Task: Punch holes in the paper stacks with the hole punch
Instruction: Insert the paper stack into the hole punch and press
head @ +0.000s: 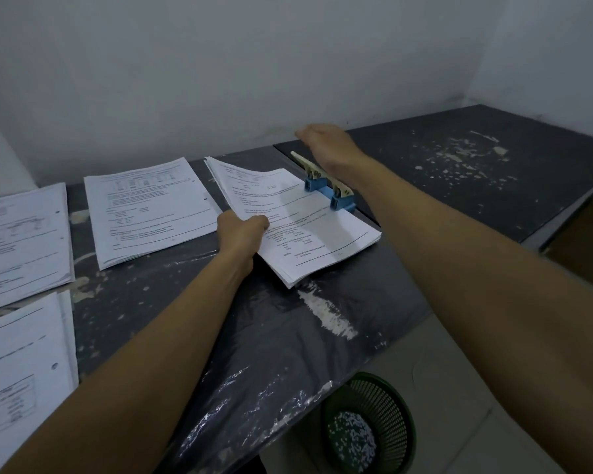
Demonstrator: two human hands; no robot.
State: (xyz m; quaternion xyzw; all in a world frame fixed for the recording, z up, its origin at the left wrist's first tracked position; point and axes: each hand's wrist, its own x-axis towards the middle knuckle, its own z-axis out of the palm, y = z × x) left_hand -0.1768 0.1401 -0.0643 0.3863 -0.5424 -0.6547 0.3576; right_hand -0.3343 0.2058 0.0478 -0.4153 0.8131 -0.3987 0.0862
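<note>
A stack of printed paper point(308, 234) lies tilted on the dark table point(254, 336), its right edge pushed into a blue hole punch point(329, 192). The punch's pale lever point(303, 163) is raised and points away from me. My left hand point(242, 234) grips the stack's left edge, thumb on top and fingers curled under. My right hand point(329, 145) is palm down over the far part of the lever with its fingers fairly straight; I cannot tell whether it touches the lever.
Three more paper stacks lie to the left: one point(148, 210) beside the held stack, two point(21, 244) point(18, 371) at the table's left edge. A green basket point(370, 429) with paper dots stands on the floor below the front edge. A wall runs behind the table.
</note>
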